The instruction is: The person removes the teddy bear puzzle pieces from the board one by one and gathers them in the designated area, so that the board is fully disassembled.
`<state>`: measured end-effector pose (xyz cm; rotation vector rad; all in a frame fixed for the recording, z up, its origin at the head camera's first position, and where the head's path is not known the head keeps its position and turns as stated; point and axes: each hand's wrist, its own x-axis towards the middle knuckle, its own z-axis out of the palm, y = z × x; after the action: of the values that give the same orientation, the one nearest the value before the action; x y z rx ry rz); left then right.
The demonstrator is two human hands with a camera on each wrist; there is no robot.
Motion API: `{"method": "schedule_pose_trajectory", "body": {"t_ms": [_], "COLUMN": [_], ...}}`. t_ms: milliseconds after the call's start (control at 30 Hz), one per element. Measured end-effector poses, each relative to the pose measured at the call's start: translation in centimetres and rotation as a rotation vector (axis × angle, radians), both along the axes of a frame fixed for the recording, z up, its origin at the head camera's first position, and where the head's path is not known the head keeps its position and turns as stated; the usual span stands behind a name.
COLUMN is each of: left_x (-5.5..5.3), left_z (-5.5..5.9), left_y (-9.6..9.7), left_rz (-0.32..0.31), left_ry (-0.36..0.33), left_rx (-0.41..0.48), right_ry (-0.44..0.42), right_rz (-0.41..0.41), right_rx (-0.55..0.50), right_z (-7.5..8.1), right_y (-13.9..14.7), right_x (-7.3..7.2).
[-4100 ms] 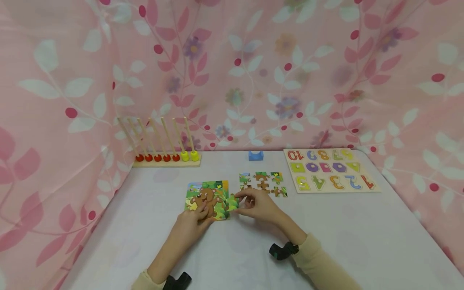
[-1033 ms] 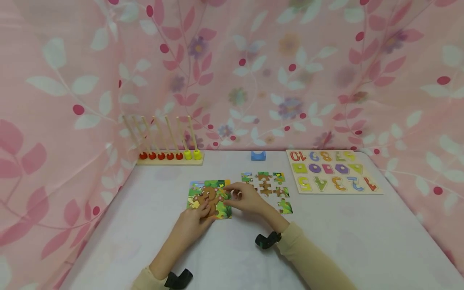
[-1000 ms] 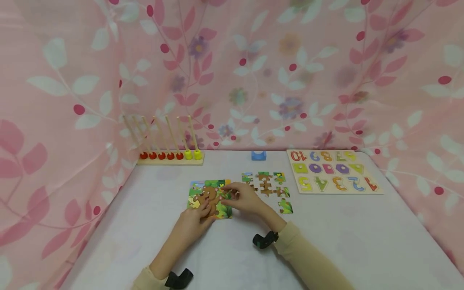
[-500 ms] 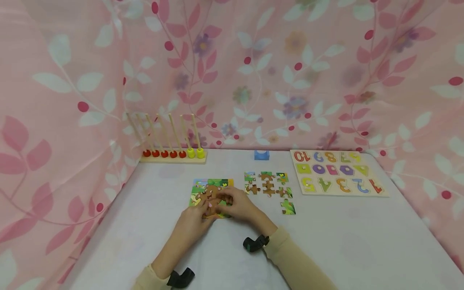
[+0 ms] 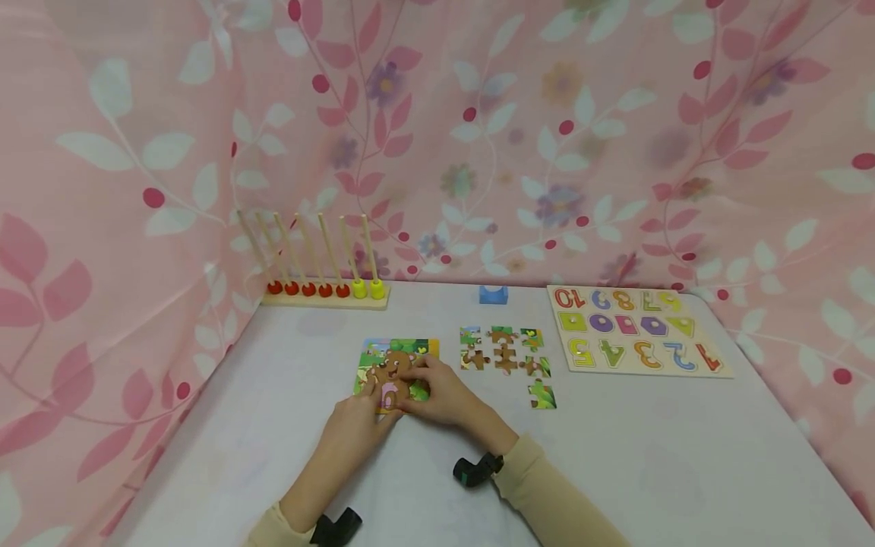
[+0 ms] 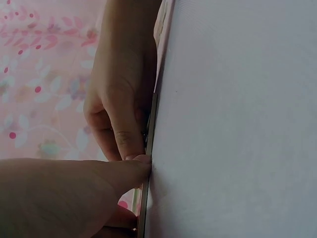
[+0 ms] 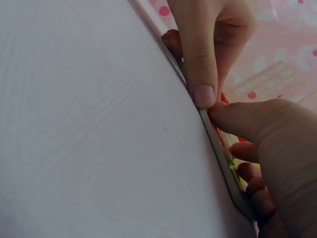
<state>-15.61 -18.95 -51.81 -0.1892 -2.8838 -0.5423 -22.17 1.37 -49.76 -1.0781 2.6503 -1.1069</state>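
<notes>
A square jigsaw puzzle [image 5: 372, 353] with a brown bear on green lies on the white table in the head view. My left hand [image 5: 352, 422] holds its lower left part, thumb at the near edge and fingers on top. My right hand [image 5: 440, 391] curls over its lower right, thumb at the near edge and fingertips on the bear. In the right wrist view my right thumb [image 7: 237, 116] touches the tip of my left thumb [image 7: 204, 94] at the puzzle's edge. Whether a single piece is between my right fingertips is hidden.
Several loose jigsaw pieces [image 5: 506, 358] lie right of the puzzle. A wooden number board [image 5: 649, 366] stands farther right, a blue block [image 5: 493, 295] at the back, and a peg rack [image 5: 328, 301] with red and yellow beads at the back left. A pink floral curtain [image 5: 478, 190] surrounds the table.
My right hand earlier held a green piece beside the puzzle; that piece now lies with the loose ones. Since then the right hand has moved left over the bear. The left hand stays.
</notes>
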Motion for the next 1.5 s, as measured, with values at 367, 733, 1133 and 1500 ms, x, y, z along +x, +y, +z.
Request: {"method": "schedule_pose_trajectory", "body": {"t_ms": [367, 733, 1133, 1500], "left_x": [0.7, 1.6, -0.7, 0.0], "left_z": [1.7, 4.1, -1.4, -0.3], "left_y": [0.4, 1.0, -0.4, 0.1], "left_rz": [-0.042, -0.021, -0.012, -0.031], "left_ry": [-0.004, -0.060, -0.036, -0.025], "left_rx": [-0.055, -0.062, -0.101, -0.101], "right_ry": [0.025, 0.061, -0.014, -0.049], "right_rz": [0.017, -0.054, -0.035, -0.038], "right_rx": [-0.033, -0.025, -0.073, -0.078], "right_z": [0.0, -0.1, -0.3, -0.1], "right_y": [0.0, 0.3, 0.6, 0.5], "right_x": [-0.1, 0.2, 0.2, 0.3]}}
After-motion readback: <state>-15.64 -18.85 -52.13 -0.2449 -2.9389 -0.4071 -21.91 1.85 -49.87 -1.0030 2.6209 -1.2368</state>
